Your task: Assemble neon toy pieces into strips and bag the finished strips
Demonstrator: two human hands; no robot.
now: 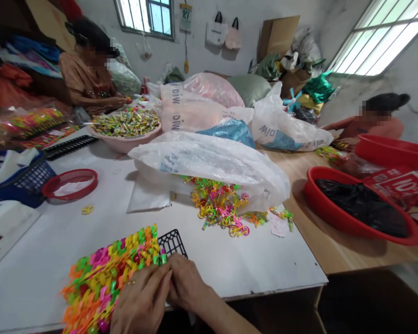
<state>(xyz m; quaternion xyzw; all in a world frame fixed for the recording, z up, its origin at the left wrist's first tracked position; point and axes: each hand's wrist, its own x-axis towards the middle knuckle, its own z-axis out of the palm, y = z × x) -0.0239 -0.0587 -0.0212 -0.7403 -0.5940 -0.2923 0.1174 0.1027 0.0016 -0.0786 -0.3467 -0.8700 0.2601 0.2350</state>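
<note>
A black plastic grid tray point(172, 242) lies on the white board at the near edge, most of it filled with rows of small neon plastic pieces point(104, 273). My left hand point(141, 299) rests on the filled part, fingers curled down onto the pieces. My right hand point(186, 284) sits beside it at the tray's near right corner, fingers bent and pinched together against the left hand; what they hold is hidden. A loose heap of the same neon pieces point(219, 204) spills from a white plastic bag point(212, 162) in the middle of the board.
A small red basket point(69, 183) and a blue basket point(24, 178) stand left. A red basin with a black bag point(355, 204) is right. A pink basin of coloured pieces point(125, 127) sits far left before a seated person point(87, 69). Another person point(372, 120) sits far right.
</note>
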